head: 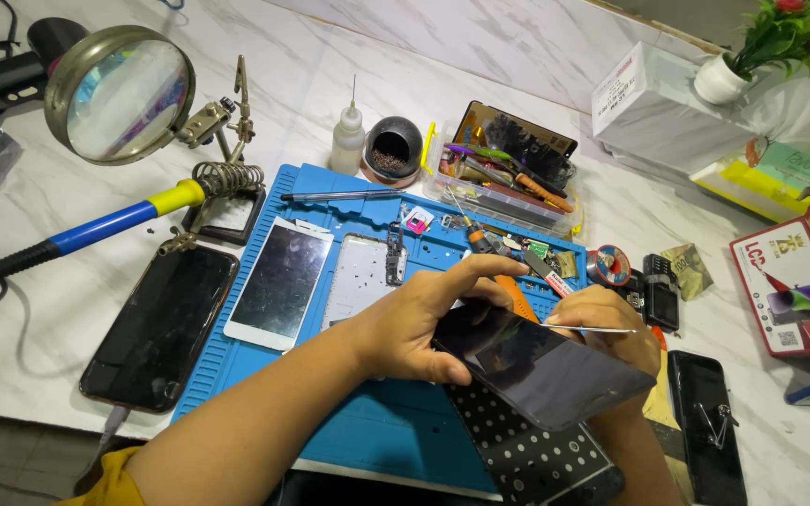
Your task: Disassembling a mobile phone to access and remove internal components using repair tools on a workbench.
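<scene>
Here, nearest to me first:

Perforated sheet: a black sheet with rows of white dots [527, 450] lies on the blue work mat [367, 431], just under what I hold.
Dark phone: the black smartphone [541, 370] is in the air above the mat, screen up and tilted, between my two hands.
My left hand: my left hand [424, 319] grips the phone at its upper left corner, thumb under the near edge, fingers curled over the top.
My right hand: my right hand [607, 323] supports the phone's far right side from below, and its fingers are pinched closed on a thin metal pry tool [602, 329] that points left across the phone's top edge.
Right of me: another black phone [705, 422] lies flat on the marble table [30, 319] with a metal clip on it.
Left of me: a large dark phone [161, 328] lies off the mat; on the mat beside it are a white-framed screen [280, 281] and a bare phone frame [358, 276].
Middle distance: a blue-and-yellow soldering iron [105, 225] rests in its coil stand, and a solder reel [609, 265] sits at the mat's right corner.
Farther: a clear tray of tools [503, 183], a small needle-tip bottle [348, 139] and a magnifying lens [122, 94] on a clip stand.
Farthest: a white box [658, 108] and a potted plant with red flowers [775, 42].
</scene>
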